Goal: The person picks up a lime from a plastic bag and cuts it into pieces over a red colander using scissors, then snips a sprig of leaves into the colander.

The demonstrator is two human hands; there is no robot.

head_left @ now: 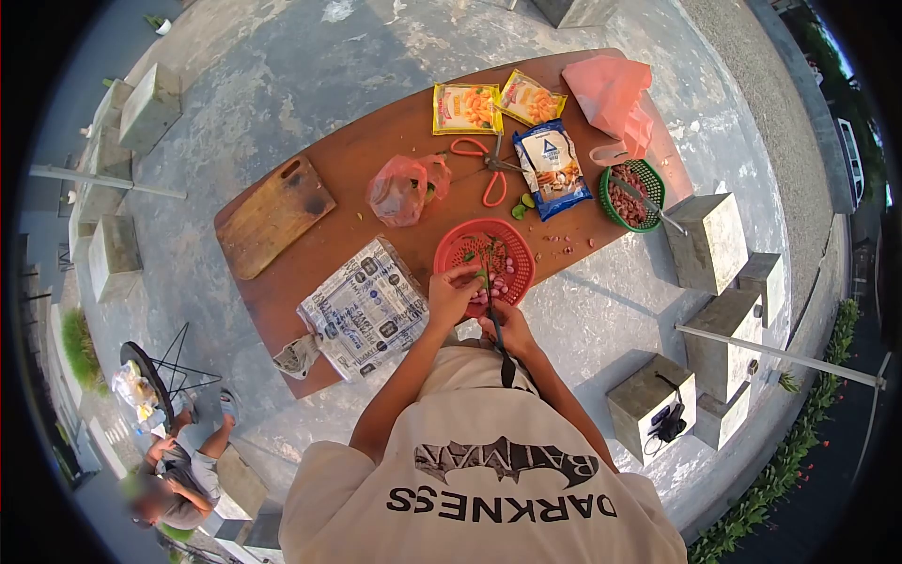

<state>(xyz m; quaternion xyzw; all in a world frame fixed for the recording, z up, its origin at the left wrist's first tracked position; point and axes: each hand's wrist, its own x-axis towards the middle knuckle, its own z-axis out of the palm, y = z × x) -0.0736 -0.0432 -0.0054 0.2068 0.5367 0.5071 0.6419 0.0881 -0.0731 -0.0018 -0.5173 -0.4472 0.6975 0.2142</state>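
My left hand [455, 293] is over the near left side of a red plastic basket [449, 246], its fingertips pinching a slim green piece [484, 274], perhaps a chili or leaf stem. My right hand [510, 325] is at the basket's near rim with curled fingers; what they hold, if anything, is hidden. Inside the basket lie pinkish shallots [508, 265] and some green bits. A dark strap [498, 324] hangs in front of my shirt and crosses the view between my hands.
A wooden cutting board [274, 218], newspaper-wrapped bundle [366, 308], plastic bag [408, 191], red-handled scissors [493, 164], yellow packets [467, 108], blue-white packet [552, 169], limes [522, 206] and green basket [615, 209] with a knife share the brown table [348, 155]. Another person [188, 489] sits lower left.
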